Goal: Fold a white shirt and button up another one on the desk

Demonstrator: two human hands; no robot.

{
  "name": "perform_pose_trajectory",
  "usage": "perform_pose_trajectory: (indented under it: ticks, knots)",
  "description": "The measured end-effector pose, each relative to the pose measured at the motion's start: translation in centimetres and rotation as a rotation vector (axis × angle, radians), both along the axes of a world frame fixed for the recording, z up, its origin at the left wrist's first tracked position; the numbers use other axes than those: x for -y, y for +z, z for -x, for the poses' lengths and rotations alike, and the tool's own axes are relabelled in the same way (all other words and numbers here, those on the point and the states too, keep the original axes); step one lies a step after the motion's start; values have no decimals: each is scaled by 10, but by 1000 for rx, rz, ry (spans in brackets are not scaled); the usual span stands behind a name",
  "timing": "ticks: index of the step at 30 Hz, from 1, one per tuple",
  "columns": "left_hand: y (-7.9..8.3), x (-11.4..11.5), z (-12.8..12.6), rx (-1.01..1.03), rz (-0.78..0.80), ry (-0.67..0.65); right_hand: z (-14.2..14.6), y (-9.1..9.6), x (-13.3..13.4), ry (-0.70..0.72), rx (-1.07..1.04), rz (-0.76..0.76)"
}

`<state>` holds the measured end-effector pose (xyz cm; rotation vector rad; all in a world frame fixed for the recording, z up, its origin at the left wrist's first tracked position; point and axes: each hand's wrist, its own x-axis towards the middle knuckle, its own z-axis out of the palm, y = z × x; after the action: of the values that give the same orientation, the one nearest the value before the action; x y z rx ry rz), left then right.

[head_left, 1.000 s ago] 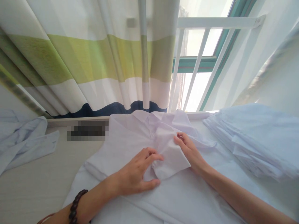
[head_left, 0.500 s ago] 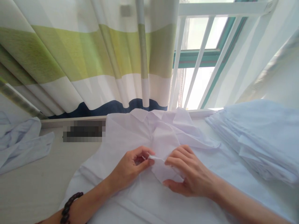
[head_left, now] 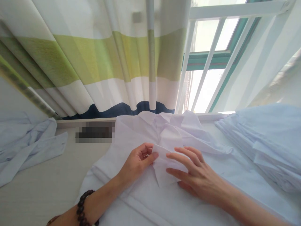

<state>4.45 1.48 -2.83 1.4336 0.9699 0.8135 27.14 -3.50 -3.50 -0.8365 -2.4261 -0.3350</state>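
A white shirt (head_left: 131,131) lies spread on the table, collar toward the window. On its chest sits a folded white piece of thin paper or cloth (head_left: 164,169). My left hand (head_left: 137,161), with a dark bead bracelet on the wrist, pinches the upper left edge of that piece between thumb and fingers. My right hand (head_left: 195,175) rests on the piece from the right, fingers stretched out and apart, pressing it flat against the shirt.
A stack of folded pale blue garments (head_left: 265,147) stands at the right. A crumpled pale blue shirt (head_left: 25,147) lies at the left on the light wooden table (head_left: 47,188). A striped curtain (head_left: 94,62) and a barred window (head_left: 207,62) are behind.
The folded piece has been pressed smaller and lower on the shirt. My right hand went from gripping its edge to lying flat with fingers out. My left hand keeps its pinch.
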Motion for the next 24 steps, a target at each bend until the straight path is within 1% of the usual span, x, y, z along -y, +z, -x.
perform_pose_trajectory:
  ticks: [1,3,7,9,11,13,15,16,18,21,22,24]
  knots:
    - [-1,1,0,-12,-27,-12,0,0,0,2,-22,-18]
    - [-1,4,1,-79,-151,2,1,0,0,7,-89,-23]
    - [4,11,2,-266,-528,55,2,2,0,18,-249,1]
    - [6,13,3,-292,-663,28,2,2,-2,-1,-296,50]
    - [5,15,3,-271,-750,-40,2,1,-4,-37,-328,121]
    - [3,16,4,-239,-788,-115,2,-1,-5,-70,-351,177]
    - [0,17,3,-217,-807,-185,1,-3,-6,-99,-356,200]
    - [-1,17,3,-216,-814,-218,0,-5,-6,-109,-351,189]
    - [-2,18,3,-232,-821,-263,0,-6,-5,-119,-327,118]
    - [0,20,2,-284,-758,-260,2,-7,-1,-100,-284,-12]
    - [1,20,2,-293,-721,-249,3,-8,1,-85,-271,-25]
    - [2,21,2,-296,-646,-234,4,-10,3,-51,-243,6]
